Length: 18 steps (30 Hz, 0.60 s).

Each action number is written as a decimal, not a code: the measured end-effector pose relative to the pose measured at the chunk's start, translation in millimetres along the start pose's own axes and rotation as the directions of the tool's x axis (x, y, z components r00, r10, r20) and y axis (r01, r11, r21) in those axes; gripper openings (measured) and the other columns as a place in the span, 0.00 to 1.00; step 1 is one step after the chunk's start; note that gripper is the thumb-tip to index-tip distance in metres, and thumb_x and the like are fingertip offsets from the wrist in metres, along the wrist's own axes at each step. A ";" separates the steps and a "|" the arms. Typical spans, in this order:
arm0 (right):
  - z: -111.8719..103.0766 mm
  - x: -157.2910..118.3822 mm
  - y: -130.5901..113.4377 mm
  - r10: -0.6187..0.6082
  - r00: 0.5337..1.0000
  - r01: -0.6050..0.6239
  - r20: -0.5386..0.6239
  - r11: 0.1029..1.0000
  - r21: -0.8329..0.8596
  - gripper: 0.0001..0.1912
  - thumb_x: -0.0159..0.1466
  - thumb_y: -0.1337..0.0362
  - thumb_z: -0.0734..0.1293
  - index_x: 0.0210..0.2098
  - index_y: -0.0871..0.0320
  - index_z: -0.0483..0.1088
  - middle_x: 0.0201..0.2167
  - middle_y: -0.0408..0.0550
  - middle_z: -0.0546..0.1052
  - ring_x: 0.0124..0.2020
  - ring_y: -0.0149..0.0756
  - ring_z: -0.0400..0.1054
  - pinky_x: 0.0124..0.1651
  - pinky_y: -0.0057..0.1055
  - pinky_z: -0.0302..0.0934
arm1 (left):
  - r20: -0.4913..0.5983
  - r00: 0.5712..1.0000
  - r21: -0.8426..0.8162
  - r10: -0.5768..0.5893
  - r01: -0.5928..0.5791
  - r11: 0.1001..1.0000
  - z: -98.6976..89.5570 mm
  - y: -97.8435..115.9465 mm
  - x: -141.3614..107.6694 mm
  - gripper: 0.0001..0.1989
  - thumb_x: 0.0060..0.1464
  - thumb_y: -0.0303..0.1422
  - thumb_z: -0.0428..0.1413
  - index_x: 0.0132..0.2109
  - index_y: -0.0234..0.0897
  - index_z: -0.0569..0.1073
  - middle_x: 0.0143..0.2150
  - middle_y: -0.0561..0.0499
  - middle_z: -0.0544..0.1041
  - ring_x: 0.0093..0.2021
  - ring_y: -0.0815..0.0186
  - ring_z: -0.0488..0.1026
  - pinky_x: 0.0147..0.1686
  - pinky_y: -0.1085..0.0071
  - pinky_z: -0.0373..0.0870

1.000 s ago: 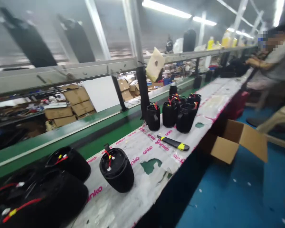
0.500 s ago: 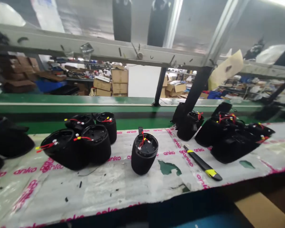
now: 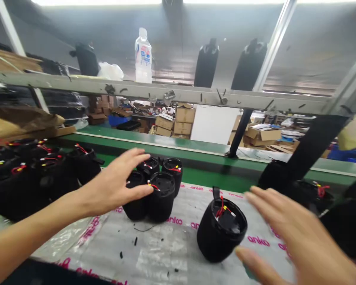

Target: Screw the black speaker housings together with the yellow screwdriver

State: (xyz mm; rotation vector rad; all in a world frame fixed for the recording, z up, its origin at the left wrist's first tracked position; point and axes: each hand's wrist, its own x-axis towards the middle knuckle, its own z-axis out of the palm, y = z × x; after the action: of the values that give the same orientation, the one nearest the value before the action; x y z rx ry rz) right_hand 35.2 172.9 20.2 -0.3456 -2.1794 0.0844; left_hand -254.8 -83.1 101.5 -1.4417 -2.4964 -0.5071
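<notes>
Both hands entered view | left hand (image 3: 115, 186) spread, over speaker cluster (image 3: 154, 190) | right hand (image 3: 296, 237) spread; lone speaker (image 3: 221, 231) at its 9 o'clock, apart

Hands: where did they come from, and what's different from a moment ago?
Both hands have come into view. The left hand reaches with open fingers over the cluster of four black fabric-covered cylinders; the right hand, also open, comes in beside the lone black cylinder with red and yellow wires. Neither grips anything. The cylinders sit as before on the plastic-covered bench; only the view has shifted.
</notes>
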 end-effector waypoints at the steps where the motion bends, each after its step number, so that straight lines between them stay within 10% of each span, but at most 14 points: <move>1: 11.3 5.9 -1.7 -0.112 0.993 0.114 0.042 0.992 -0.047 0.37 0.59 0.37 0.69 0.64 0.43 0.66 0.58 0.53 0.73 0.57 0.59 0.68 0.53 0.56 0.67 | 0.090 0.996 0.019 -0.013 0.011 1.000 3.7 -7.5 3.2 0.46 0.54 0.55 0.60 0.71 0.38 0.57 0.76 0.41 0.52 0.74 0.45 0.50 0.70 0.46 0.53; 4: 40.6 14.0 -2.9 -0.275 0.954 0.292 0.115 0.940 -0.175 0.38 0.59 0.39 0.68 0.63 0.52 0.65 0.54 0.56 0.76 0.48 0.57 0.76 0.39 0.50 0.73 | 0.233 0.971 0.049 -0.060 0.050 0.998 18.7 -27.5 10.9 0.51 0.47 0.55 0.65 0.72 0.44 0.56 0.77 0.43 0.47 0.72 0.42 0.56 0.68 0.48 0.59; 8: 65.5 20.5 -12.3 -0.096 0.989 0.114 0.109 0.979 -0.170 0.22 0.61 0.46 0.68 0.48 0.52 0.68 0.46 0.53 0.78 0.37 0.47 0.78 0.26 0.39 0.71 | 0.211 0.977 -0.069 -0.031 0.047 0.996 29.8 -35.5 10.7 0.38 0.51 0.48 0.63 0.67 0.48 0.62 0.78 0.47 0.45 0.68 0.49 0.64 0.66 0.55 0.64; 18: 97.9 80.3 -99.2 -0.169 0.907 0.204 0.385 0.978 -0.051 0.32 0.56 0.60 0.68 0.61 0.50 0.68 0.41 0.52 0.78 0.41 0.51 0.73 0.30 0.37 0.67 | 0.095 0.983 0.026 -0.157 0.155 0.988 33.1 -32.8 16.7 0.39 0.50 0.36 0.57 0.69 0.50 0.58 0.75 0.51 0.55 0.62 0.54 0.72 0.62 0.58 0.69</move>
State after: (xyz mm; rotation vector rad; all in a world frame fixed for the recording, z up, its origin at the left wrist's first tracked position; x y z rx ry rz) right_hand -109.4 106.4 43.4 -0.1778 -2.5963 -0.0609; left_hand -292.0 -71.8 70.8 -1.3003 -2.6979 -0.4493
